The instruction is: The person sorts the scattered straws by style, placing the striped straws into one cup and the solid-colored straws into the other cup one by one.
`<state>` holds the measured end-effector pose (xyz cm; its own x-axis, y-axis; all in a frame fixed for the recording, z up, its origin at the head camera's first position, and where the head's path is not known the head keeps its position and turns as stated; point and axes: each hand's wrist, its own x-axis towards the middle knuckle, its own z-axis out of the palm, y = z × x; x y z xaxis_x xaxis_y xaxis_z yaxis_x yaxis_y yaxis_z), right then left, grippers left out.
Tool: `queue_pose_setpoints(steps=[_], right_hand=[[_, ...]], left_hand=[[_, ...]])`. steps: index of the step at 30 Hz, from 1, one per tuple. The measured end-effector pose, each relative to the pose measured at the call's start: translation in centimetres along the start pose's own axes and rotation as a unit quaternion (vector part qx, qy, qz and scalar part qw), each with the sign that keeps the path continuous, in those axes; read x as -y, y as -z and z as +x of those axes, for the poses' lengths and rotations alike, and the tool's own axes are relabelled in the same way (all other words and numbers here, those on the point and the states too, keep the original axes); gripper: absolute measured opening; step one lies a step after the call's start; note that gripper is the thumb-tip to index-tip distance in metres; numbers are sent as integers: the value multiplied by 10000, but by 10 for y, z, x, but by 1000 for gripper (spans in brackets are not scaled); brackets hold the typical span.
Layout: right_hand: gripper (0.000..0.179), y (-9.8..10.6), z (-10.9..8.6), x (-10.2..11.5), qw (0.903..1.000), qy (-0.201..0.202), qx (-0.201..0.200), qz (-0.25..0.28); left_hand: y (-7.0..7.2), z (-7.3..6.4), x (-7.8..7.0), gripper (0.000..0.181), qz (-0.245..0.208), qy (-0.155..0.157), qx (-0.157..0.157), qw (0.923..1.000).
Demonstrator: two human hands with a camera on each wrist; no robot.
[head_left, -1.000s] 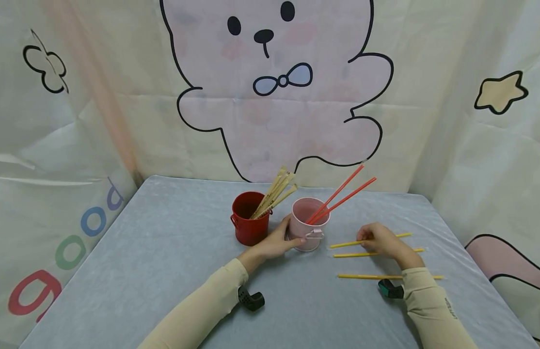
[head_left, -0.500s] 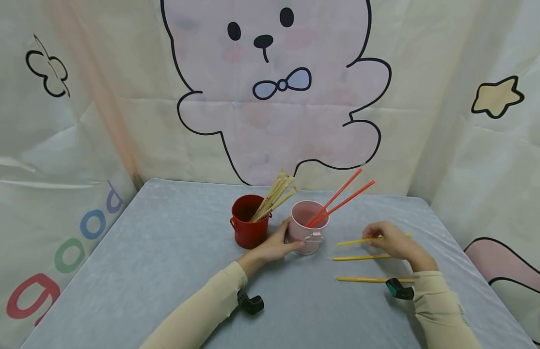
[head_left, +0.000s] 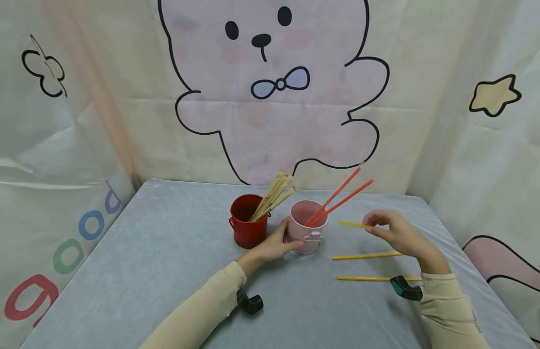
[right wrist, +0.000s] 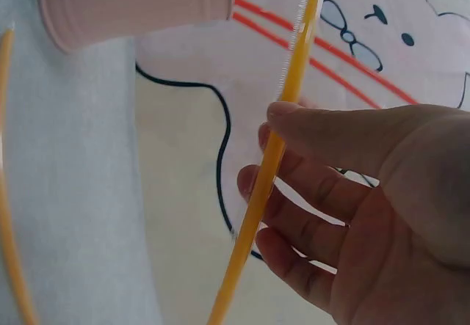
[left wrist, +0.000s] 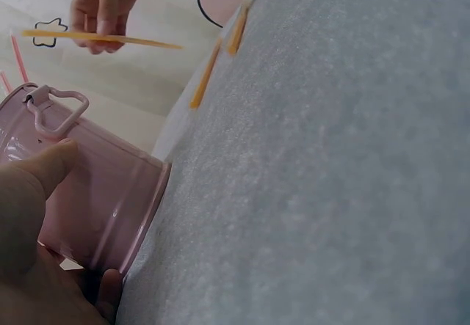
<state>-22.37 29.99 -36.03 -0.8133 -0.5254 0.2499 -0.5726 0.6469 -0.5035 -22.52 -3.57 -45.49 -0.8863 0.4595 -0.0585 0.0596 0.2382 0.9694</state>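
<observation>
Pinching yellow straw above table, right hand hung near pink bucket, gripped by left hand. Risks seemed: straw swivelling from narrow pinch, or snagging on leaning red straws.

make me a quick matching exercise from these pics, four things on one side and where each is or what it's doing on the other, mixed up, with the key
Things
1. tan sticks
2. left hand
3. red straws
4. right hand

Places and states
A. pinching a yellow straw
B. leaning inside the pink bucket
C. standing at a slant in the red bucket
D. gripping the pink bucket from outside

Right pairs: 1-C, 2-D, 3-B, 4-A
</observation>
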Motion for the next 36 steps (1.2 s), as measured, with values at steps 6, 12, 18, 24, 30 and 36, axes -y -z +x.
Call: queue_pose_setpoints(steps=[6, 12, 18, 24, 30, 36], right_hand=[[13, 1, 0, 20, 9980, 146, -585, 199], [13, 5, 1, 37, 9849, 352, -1335, 1044], [17, 13, 3, 48, 9212, 1080, -2084, 3103], [23, 20, 3, 57, 8260, 1716, -2616, 4688], [25, 23, 0, 63, 7434, 1792, -2779, 5814], [22, 17, 3, 68, 7114, 1571, -2868, 6221]], left_hand=[[0, -1, 3, 85, 22, 5, 7, 10000], [1, -1, 1, 84, -42, 21, 21, 10000], [3, 3, -4, 83, -28, -56, 19, 10000], [3, 2, -4, 84, 20, -50, -7, 10000], [3, 2, 0, 86, 6, -13, 9, 10000], [3, 2, 1, 86, 12, 59, 3, 10000]])
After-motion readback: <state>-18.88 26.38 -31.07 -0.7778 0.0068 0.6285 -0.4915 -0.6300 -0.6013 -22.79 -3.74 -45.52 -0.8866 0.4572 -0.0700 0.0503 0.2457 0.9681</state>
